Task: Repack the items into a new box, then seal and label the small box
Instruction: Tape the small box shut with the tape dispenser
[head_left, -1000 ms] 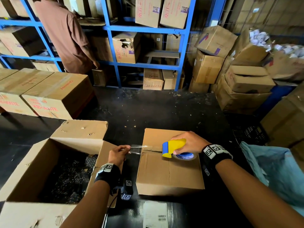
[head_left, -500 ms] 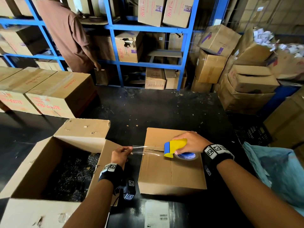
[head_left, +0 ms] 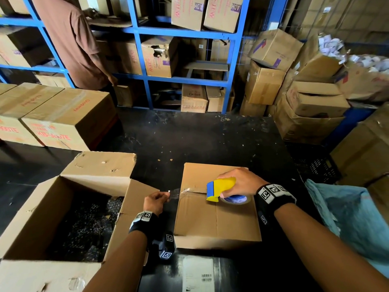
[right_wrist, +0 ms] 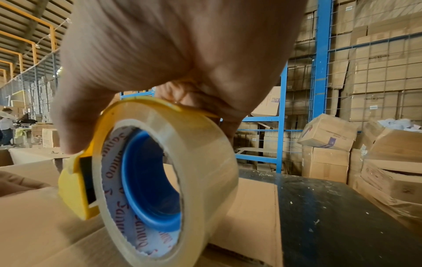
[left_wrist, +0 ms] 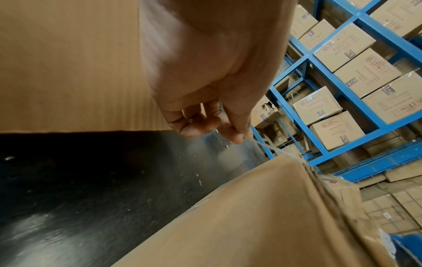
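A right hand (head_left: 239,181) curls over a yellow tape dispenser (head_left: 221,186), fingers wrapped round its top and pressing its clear roll (right_wrist: 164,180) onto the closed small box (head_left: 216,218), at the flap seam. The left hand (head_left: 155,202), just off the box's left edge, pinches the free end of the tape (head_left: 176,190) between thumb and fingertips (left_wrist: 237,135), the strip stretched from there across the box edge to the dispenser. The box sits on a black table (head_left: 200,140), beside an open large box (head_left: 63,207); a label (head_left: 197,275) lies at the table's near edge.
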Demonstrator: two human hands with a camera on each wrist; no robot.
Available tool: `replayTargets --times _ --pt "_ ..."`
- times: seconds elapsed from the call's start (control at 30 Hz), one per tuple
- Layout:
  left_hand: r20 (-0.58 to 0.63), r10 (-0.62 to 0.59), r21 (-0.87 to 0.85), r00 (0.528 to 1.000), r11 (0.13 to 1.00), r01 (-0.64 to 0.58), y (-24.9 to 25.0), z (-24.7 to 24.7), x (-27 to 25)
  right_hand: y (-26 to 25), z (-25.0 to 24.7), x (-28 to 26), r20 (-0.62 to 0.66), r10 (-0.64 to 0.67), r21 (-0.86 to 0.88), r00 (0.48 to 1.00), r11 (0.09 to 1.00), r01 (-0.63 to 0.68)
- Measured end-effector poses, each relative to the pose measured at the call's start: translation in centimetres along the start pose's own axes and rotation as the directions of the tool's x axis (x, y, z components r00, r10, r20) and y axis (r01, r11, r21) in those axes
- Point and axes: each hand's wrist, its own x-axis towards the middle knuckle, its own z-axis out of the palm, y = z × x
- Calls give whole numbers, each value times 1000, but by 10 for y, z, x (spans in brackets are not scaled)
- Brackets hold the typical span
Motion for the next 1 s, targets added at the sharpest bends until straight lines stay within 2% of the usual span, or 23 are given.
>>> replayTargets --times 0.17,0.43,0.5,0.57,0.6,0.63,0.67,0.77,0.83,0.93,1.0 --pt "56 -11 64 998 998 7 -6 8 3 3 2 4 12 21 10 1000 1000 -21" --pt "223 51 208 973 973 -99 -3 29 -4 -5 -1 5 44 9 -21 999 1000 -9" --pt "229 10 301 973 950 -81 1 30 -10 -5 -1 6 41 13 -35 999 999 -12" --pt "212 -108 530 971 848 -21 -7 28 -9 -4 -1 7 44 11 -46 999 999 -9" --pt "188 -167 606 968 795 20 -9 25 -10 -4 0 7 43 11 -44 999 999 -9" --pt "175 -173 615 969 788 30 -11 24 -9 -4 0 7 42 13 -42 999 999 -11" --pt "172 -141 575 975 818 17 -9 24 -13 -4 0 7 41 16 -43 999 999 -14" --pt "186 56 339 981 933 -118 7 21 -27 -4 1 9 39 25 -41 999 999 -24" --pt "259 125 200 958 963 -180 19 22 -37 -5 1 8 32 35 -39 999 999 -34" --pt "455 107 185 884 960 -211 11 29 -43 -8 1 8 32 54 -38 998 998 -52" --pt "509 16 157 860 981 -111 -2 31 -40 -10 2 8 46 72 -40 996 997 -71"
